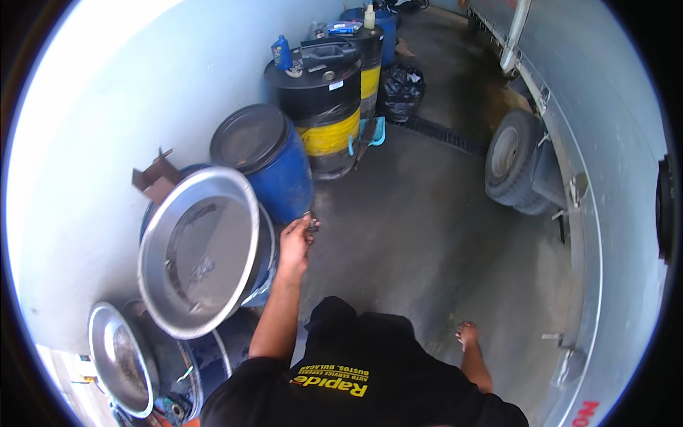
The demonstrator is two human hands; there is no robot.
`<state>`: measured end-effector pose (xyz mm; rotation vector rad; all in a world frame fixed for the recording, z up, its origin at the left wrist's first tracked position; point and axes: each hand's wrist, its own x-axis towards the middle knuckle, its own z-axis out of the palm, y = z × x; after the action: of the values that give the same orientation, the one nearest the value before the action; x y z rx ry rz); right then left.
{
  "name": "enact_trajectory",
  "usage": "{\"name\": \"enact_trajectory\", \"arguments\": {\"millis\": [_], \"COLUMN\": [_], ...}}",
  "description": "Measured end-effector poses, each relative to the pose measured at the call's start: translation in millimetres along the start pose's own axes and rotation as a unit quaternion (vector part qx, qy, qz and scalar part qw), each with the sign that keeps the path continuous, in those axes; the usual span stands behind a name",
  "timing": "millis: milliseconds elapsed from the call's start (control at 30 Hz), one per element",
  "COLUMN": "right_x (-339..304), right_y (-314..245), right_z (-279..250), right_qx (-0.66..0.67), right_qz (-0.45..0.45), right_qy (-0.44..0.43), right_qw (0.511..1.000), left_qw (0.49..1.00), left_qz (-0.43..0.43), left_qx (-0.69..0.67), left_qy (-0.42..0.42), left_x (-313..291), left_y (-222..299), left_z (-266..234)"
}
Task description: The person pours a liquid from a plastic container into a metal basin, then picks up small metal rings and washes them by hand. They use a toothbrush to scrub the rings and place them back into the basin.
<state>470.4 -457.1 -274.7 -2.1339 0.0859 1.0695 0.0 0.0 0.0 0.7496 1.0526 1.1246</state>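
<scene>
Black shirt (420, 384) cropped, left hand (294, 242) gripping indistinct object (313, 225), right hand (467, 332) half-curled, contents unclear

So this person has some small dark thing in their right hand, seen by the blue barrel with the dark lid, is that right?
Not quite: the head view shows the small dark thing in the left hand, not the right hand. It is indeed seen by the blue barrel with the dark lid.
</scene>
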Motion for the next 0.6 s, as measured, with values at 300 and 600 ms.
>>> {"name": "enact_trajectory", "arguments": {"millis": [300, 600], "right_x": [151.4, 237.0], "right_y": [-299.4, -602.4], "right_z": [211.6, 299.3], "right_qx": [-0.123, -0.101], "right_qz": [-0.153, -0.247], "right_qy": [-0.062, -0.051], "right_qw": [0.979, 0.962], "left_qw": [0.982, 0.986], "left_qz": [0.007, 0.070], "left_qx": [-0.101, -0.086], "left_qy": [0.162, 0.128], "left_x": [259.4, 529.2], "left_y": [10.3, 135.3], "left_z": [17.6, 112.6]}}
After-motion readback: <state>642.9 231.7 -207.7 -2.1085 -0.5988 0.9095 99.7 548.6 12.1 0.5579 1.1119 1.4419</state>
